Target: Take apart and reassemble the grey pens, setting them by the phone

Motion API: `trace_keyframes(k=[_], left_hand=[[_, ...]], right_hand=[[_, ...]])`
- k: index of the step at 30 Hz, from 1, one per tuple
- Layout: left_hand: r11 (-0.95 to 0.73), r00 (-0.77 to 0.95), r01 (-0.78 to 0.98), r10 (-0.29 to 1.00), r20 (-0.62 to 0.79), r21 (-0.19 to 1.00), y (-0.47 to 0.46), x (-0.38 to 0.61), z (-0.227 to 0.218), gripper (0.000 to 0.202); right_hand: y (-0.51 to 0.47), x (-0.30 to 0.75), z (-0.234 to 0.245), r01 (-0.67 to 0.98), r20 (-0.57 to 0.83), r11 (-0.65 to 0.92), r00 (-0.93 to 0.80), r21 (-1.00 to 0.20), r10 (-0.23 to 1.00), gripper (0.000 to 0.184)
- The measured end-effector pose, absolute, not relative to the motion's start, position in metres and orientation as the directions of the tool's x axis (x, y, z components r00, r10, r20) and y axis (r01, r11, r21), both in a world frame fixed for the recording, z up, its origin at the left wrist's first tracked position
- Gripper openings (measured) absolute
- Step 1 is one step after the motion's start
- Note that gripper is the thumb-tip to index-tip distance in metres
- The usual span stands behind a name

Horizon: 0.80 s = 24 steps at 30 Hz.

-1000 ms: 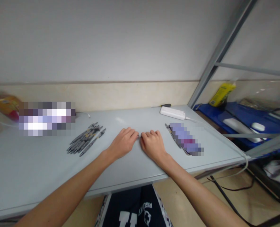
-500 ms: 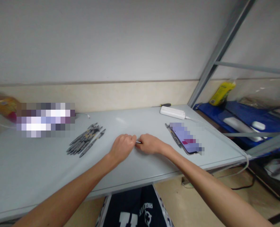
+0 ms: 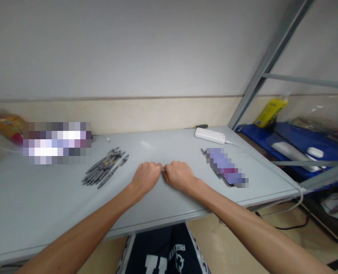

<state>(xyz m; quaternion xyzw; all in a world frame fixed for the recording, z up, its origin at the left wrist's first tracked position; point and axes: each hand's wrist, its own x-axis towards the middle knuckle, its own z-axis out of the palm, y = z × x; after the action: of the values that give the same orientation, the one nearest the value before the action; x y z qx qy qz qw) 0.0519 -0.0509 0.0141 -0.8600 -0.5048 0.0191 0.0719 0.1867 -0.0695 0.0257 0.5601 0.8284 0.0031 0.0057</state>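
1. Half a second earlier, the shiny section of a slim, pen-like rod (image 3: 163, 170) showed clearly between the two fists; now the fists had drawn closer and only a short sliver was visible, just below the centre of the frame.
2. The right hand (image 3: 179, 176) had rolled so that its knuckles faced up and away, where before it had pointed more to the left. The left hand (image 3: 147, 177) had hardly changed place, and neither had the loose pens (image 3: 104, 167) at centre left.
3. Both hands were closed with fingers curled tightly, side by side and almost touching, each gripping one end of the rod. Most of it was hidden inside them.
4. The pens lay in a slanted, overlapping bundle: slender grey and black barrels with small yellowish patches, one lying slightly apart along the right edge.
5. The desk (image 3: 134, 217) was smooth, pale grey and faintly glossy, with a straight front edge.
6. At centre right lay a flat, rectangular phone (image 3: 226, 167), its lavender screen partly pixelated, with a thin grey pen (image 3: 215, 171) close along its left side.
7. Behind the phone, near the wall, were a rounded white plastic block (image 3: 209, 136) with a pale cable and a thin-shafted screwdriver (image 3: 201, 126) with a black and yellow handle.
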Motion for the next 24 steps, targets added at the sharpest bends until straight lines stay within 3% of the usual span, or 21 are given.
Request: trace_keyframes(k=[10, 16, 20, 24], left_hand=[[-0.412, 0.416, 0.909, 0.907, 0.062, -0.068, -0.047, 0.053, 0.008, 0.03], [-0.437, 0.434, 0.898, 0.898, 0.08, 0.037, -0.042, 0.049, 0.006, 0.028], [-0.518, 0.483, 0.848, 0.842, 0.241, 0.112, -0.041, 0.046, 0.004, 0.018], [-0.69, 0.602, 0.718, 0.681, 0.417, 0.09, -0.038, 0.044, 0.008, 0.021]], right_hand=[[-0.066, 0.183, 0.022, 0.937, 0.024, 0.344, -0.346, 0.05, 0.938, 0.029], [-0.061, 0.181, 0.026, 0.93, 0.03, 0.363, -0.365, 0.049, 0.93, 0.03], [-0.055, 0.186, 0.029, 0.937, 0.02, 0.345, -0.346, 0.059, 0.938, 0.029], [-0.046, 0.201, 0.034, 0.953, -0.022, 0.3, -0.299, 0.046, 0.954, 0.035]])
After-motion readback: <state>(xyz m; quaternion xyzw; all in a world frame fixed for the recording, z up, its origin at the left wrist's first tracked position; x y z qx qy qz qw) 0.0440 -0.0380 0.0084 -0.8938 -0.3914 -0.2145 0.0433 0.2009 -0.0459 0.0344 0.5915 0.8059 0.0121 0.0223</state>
